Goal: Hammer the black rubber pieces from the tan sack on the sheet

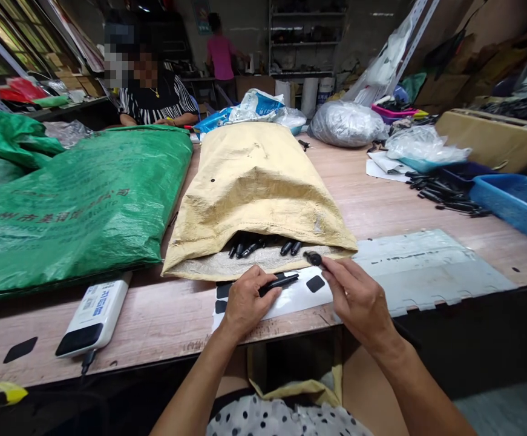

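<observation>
My left hand (250, 298) is closed around a slim black pen-like piece (285, 280), its tip pointing right. In my right hand (358, 297), thumb and fingers pinch a short black part with a rounded end (313, 258); its kind is unclear. Both hands are over a white sheet (290, 297) bearing black rounded-square patches (315, 284), at the table's front edge. Just beyond, a cream woven sack (263, 181) lies with its mouth towards me, and several black pieces (247, 245) show inside it.
At left lie a green woven sack (86, 200) and a white power bank (95, 315) with a cable. To the right are a translucent sheet (426, 266), a pile of black pieces (449, 194) and a blue tray (517, 203). A person (157, 91) sits across the table.
</observation>
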Demonstrator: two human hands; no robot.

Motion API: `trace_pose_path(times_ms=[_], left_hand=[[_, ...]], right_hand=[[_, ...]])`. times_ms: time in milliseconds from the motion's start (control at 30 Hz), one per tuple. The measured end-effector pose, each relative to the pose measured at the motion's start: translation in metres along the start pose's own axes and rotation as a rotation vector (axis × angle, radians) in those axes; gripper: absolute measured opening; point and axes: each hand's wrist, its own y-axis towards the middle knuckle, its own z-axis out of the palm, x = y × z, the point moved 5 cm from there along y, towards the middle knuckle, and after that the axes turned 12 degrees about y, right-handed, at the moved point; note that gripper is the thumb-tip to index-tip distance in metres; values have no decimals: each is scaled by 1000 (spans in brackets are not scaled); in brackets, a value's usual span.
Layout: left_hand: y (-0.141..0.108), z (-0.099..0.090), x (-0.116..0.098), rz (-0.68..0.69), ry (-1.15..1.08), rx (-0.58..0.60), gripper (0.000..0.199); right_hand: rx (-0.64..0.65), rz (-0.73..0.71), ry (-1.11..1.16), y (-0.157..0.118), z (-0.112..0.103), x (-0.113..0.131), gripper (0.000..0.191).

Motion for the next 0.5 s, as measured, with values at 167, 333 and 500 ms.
trace_pose_path(times_ms=[167,333,500], left_hand=[[0,1,0,24,-14,-18,22],[0,1,0,42,-32,-11,22],[0,-1,-2,34,-37,0,12]], right_hand=[[140,51,186,-4,16,22,37],[195,29,213,-7,27,35,36],[223,-22,140,-10,36,41,39]])
